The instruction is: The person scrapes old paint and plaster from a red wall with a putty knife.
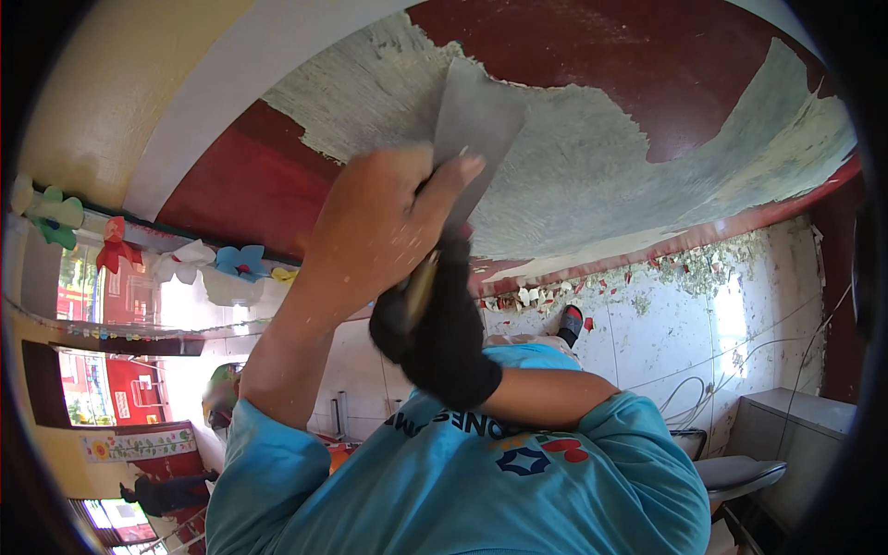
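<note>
Caller: Far left first — any labels to read?

Me: A pale notice (121,404), its lettering too small to make out, below a row of colourful paper flowers (239,262).

Caller: Now the hands!

Me: Here's my left hand (375,217), bare and blurred, fingers curled closed at the scraper (481,120), thumb laid across the blade. That blade — broad, grey, flat — is up against the wall (573,176), its end right at the ragged border where dark red paint (573,46) meets the bare grey surface.

Caller: And the right?

Me: My right hand (435,324) sits just below in a black glove, wrapped shut around the handle, which is mostly hidden.

Caller: Any printing near you?

Me: Yes! Dark capitals cross my turquoise shirt (444,490), partly covered by my glove and forearm; beside them, a blue star-like emblem (523,461) and red shapes.

Caller: Further right?

Me: Paint chips (527,296) along the wall's foot, scattered on pale tiles (647,342), then a chair (745,472) and a grey cabinet (786,407).
</note>
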Demonstrator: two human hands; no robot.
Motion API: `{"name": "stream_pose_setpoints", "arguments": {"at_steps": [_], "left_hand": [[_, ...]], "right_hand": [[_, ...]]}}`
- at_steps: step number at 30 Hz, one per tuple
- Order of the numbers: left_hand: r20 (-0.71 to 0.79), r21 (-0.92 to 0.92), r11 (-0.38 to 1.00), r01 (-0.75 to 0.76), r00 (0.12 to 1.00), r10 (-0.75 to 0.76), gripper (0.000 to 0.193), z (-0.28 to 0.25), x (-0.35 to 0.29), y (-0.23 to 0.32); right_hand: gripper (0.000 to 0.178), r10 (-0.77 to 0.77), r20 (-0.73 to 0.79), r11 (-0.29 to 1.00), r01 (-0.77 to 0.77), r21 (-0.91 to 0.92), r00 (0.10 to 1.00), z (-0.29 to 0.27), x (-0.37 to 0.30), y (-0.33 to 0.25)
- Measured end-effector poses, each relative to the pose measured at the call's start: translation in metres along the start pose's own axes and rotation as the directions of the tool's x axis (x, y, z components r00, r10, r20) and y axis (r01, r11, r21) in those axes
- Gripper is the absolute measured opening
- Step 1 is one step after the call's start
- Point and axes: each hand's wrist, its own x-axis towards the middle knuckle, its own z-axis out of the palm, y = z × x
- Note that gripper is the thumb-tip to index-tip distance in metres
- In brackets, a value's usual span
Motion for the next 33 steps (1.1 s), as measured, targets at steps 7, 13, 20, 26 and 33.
{"name": "stream_pose_setpoints", "arguments": {"at_steps": [7,13,20,26,33], "left_hand": [[-0.025,-0.163,0.986,0.03,0.999,-0.034,0.047,0.026,-0.005,-0.008],[0.006,-0.282,0.953,0.108,0.994,-0.111,0.046,0.039,0.003,-0.002],[-0.191,-0.236,0.972,0.007,0.98,-0.053,0.045,0.07,0.005,-0.001],[-0.134,-0.47,0.879,0.085,0.977,-0.166,0.044,0.087,0.001,-0.001],[-0.14,-0.569,0.822,0.032,0.981,-0.136,0.038,0.09,0.003,0.009]], "right_hand": [[0.053,-0.523,-0.036,0.731,0.426,-0.533,0.852,-0.028,-0.002,0.001],[0.052,-0.829,0.3,-0.013,0.519,-0.855,0.473,-0.061,0.016,-0.016],[0.052,-0.739,0.622,-0.543,0.317,-0.778,0.26,-0.085,0.016,-0.029],[0.05,-0.643,0.665,-0.606,0.279,-0.745,0.38,-0.084,0.01,-0.057],[0.049,-0.631,0.427,-0.301,0.304,-0.904,0.647,-0.068,-0.001,-0.08]]}}
